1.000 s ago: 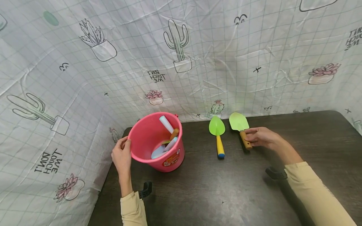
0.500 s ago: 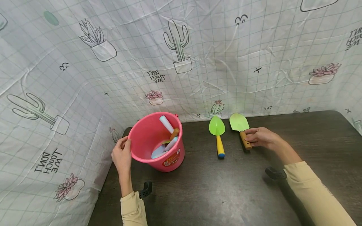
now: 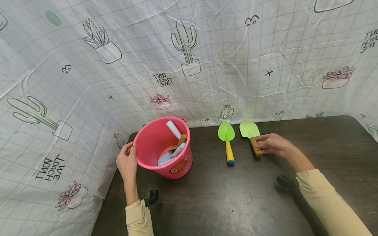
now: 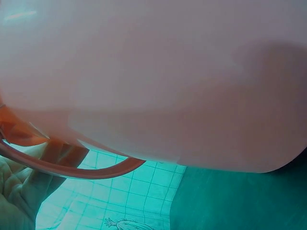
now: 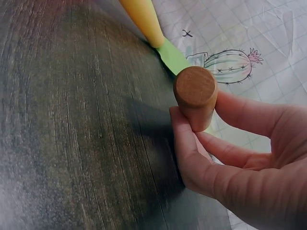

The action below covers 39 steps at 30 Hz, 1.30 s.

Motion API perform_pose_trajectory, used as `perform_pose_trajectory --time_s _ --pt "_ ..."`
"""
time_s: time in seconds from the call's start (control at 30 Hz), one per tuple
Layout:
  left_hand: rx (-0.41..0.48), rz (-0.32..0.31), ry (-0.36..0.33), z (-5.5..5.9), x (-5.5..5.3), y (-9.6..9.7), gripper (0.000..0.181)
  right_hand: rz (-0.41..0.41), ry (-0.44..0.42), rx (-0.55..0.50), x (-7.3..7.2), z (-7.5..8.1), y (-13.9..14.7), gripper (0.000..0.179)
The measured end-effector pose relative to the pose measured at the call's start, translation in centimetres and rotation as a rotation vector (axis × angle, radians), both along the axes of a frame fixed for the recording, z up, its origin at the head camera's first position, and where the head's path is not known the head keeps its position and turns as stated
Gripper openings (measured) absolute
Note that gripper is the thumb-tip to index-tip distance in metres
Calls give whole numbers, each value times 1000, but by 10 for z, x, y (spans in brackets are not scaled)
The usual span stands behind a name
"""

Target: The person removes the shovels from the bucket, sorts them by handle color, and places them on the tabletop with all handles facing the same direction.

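Observation:
My left hand grips the left rim of a pink bucket on the dark table. The left wrist view shows the bucket's wall up close, and fingers behind its hanging handle. Inside the bucket lie several tools, among them one with a white handle and one with a brown handle. On the right, my right hand pinches the wooden handle of a pale green trowel between thumb and fingers. The trowel's blade points toward the back wall.
A second trowel, bright green with a yellow handle and blue end, lies between the bucket and the held trowel. A white sheet printed with cacti hangs behind and left of the table.
Almost nothing moves. The trowel in my right hand shifts very slightly, its blade a touch lower in view than a second ago; my left hand stays on the bucket rim.

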<state>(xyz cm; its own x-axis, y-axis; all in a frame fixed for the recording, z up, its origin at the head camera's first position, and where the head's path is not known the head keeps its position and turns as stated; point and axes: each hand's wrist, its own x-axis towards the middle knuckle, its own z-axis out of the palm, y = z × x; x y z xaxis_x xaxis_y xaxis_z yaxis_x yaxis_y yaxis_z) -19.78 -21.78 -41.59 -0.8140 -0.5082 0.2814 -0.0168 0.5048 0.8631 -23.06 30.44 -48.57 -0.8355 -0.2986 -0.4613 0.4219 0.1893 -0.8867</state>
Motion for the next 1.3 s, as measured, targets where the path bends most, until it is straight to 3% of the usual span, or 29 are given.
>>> perform_pose_trajectory --time_s 0.47,0.83,1.3 --pt "2 -10 9 1 3 0 29 -43 52 101 5 5 -10 59" --pt "4 -16 10 -2 3 -2 30 6 153 278 7 7 -20 53" --pt "4 -19 13 -3 2 -2 30 22 113 256 6 7 -16 52"
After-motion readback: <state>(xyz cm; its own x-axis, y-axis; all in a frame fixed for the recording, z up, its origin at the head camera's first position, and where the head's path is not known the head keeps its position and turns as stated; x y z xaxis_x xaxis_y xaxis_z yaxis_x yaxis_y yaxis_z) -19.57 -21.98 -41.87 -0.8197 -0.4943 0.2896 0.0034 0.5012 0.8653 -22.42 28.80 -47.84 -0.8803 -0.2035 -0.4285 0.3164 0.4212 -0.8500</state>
